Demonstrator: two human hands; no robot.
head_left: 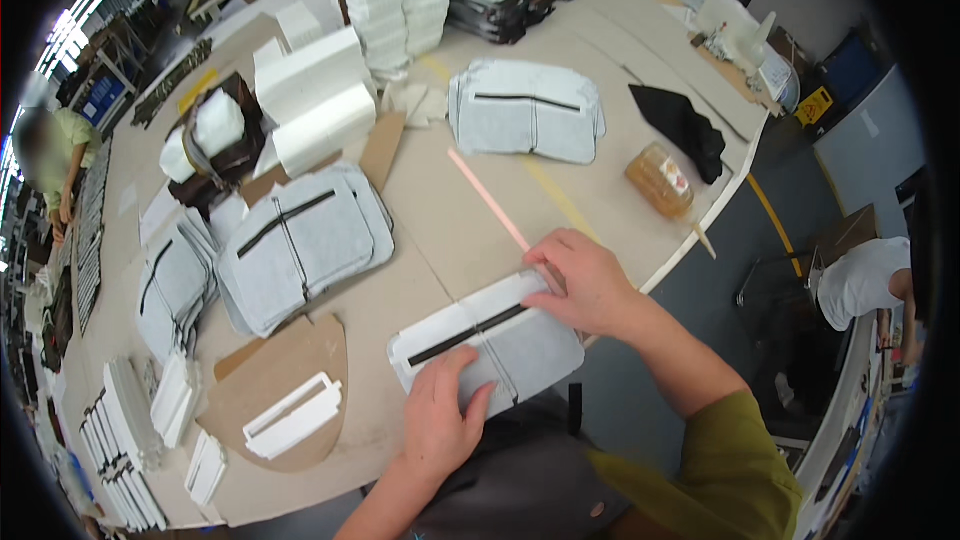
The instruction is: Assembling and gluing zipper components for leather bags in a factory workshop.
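A grey fabric piece (540,350) with a white upper band and black zipper strip lies before me at the table edge. My left hand (445,405) rests on its lower left, fingers apart and slightly bent. At its upper right, my right hand (585,285) has fingers closed on the end of a long pink strip (490,202), against the piece. Farther back lies a similar grey piece (525,120); stacks of them (290,260) sit to the left. White frame-shaped cutouts (300,400) rest on a brown card (260,385) at the lower left.
The table (420,220) holds white stacks (315,105), a bottle of amber liquid (655,180) and black fabric (680,130). One person (55,155) is at the far left; another (860,285) is at the right, beyond a floor strip (775,215).
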